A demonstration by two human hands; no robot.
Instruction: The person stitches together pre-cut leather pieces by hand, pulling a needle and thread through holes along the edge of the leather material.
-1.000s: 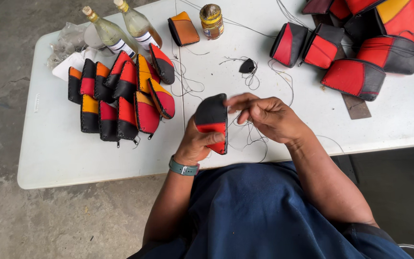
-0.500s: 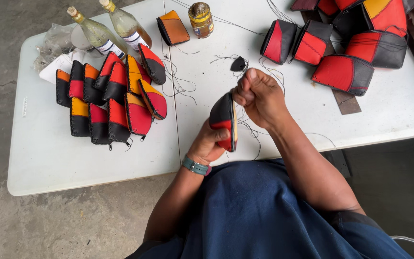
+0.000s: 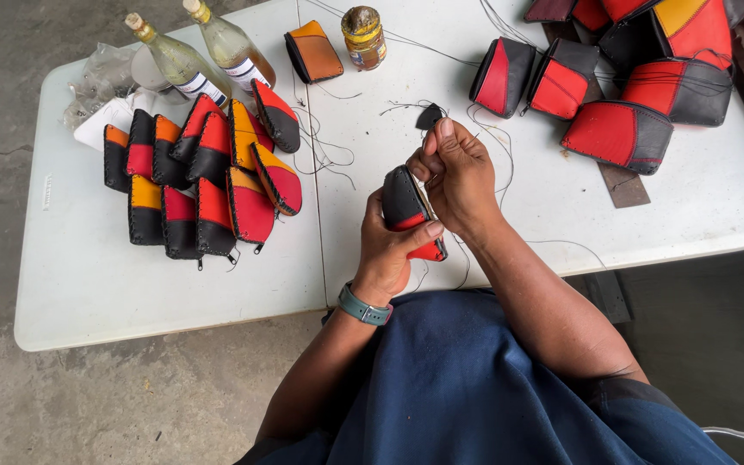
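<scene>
My left hand [image 3: 389, 250] grips a small black-and-red leather pouch [image 3: 405, 205], held on edge over the front of the white folding table [image 3: 88, 284]. My right hand [image 3: 456, 172] pinches at the pouch's top edge, fingers closed on what looks like a thin thread; a needle is too small to make out. Dark thread [image 3: 484, 129] trails loosely over the table behind my hands. A green-grey watch [image 3: 365, 307] sits on my left wrist.
A pile of several finished red, orange and black pouches [image 3: 200, 181] lies at the left. Two glass bottles [image 3: 204, 56], a small jar [image 3: 363, 36] and an orange pouch [image 3: 313, 52] stand at the back. Larger red-and-black pouches [image 3: 617, 95] crowd the back right.
The pouch has turned from lying flat to standing on edge and has lifted a little. My right hand has moved up to its top edge.
</scene>
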